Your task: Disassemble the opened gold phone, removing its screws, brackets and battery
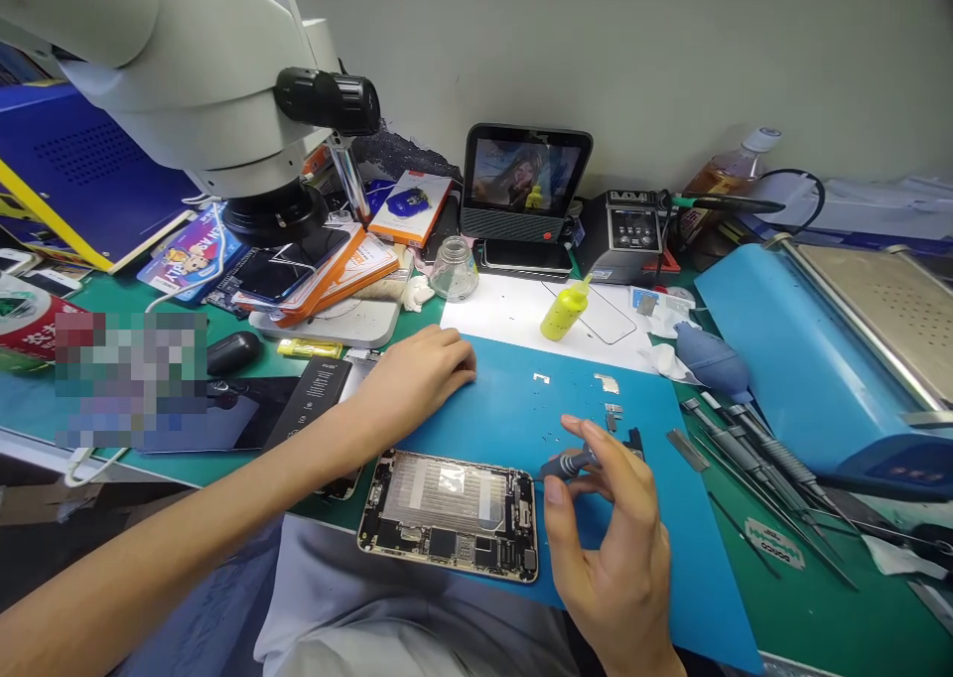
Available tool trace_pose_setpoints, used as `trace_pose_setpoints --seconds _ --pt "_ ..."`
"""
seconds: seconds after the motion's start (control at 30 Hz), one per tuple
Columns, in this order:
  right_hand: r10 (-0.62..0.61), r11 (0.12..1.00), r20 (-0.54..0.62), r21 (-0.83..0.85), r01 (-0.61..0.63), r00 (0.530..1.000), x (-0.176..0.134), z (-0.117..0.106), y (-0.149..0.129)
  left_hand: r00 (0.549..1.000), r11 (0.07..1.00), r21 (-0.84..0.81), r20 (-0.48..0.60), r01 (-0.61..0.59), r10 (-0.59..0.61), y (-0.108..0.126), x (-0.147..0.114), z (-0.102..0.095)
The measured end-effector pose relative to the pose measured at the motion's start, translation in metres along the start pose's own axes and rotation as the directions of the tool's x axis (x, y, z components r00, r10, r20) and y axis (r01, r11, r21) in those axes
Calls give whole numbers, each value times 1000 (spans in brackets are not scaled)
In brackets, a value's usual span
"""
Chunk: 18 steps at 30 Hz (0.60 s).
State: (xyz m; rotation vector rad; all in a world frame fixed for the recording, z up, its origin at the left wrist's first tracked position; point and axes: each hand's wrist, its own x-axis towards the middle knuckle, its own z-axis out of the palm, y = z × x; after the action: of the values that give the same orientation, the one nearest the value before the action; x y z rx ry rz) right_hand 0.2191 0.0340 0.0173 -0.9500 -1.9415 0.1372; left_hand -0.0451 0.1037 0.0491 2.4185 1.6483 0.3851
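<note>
An opened phone lies near the front edge of the blue mat, its board and inner metal plate exposed. My right hand is closed on a dark screwdriver, pinched between thumb and fingers and tilted low. Its tip end is at the phone's right edge; whether it touches a screw is too small to tell. Beyond the phone, my left hand rests on the mat with its fingers curled in, and whatever they may hold is hidden. Small metal shields and tiny screws are scattered on the mat past my right hand.
A microscope overhangs the left. A yellow bottle and a glass jar stand behind the mat, before a small display. Tweezers and a razor blade lie right. A black battery is beside my left forearm.
</note>
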Motion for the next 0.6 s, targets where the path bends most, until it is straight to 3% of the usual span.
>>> trace_pose_setpoints --seconds 0.17,0.6 --pt "18 1000 6 -6 -17 1000 -2 0 -1 1000 1000 6 13 -4 4 -13 16 6" --pt "29 999 13 16 -29 1000 -2 -1 0 998 996 60 -22 58 -57 -15 24 10"
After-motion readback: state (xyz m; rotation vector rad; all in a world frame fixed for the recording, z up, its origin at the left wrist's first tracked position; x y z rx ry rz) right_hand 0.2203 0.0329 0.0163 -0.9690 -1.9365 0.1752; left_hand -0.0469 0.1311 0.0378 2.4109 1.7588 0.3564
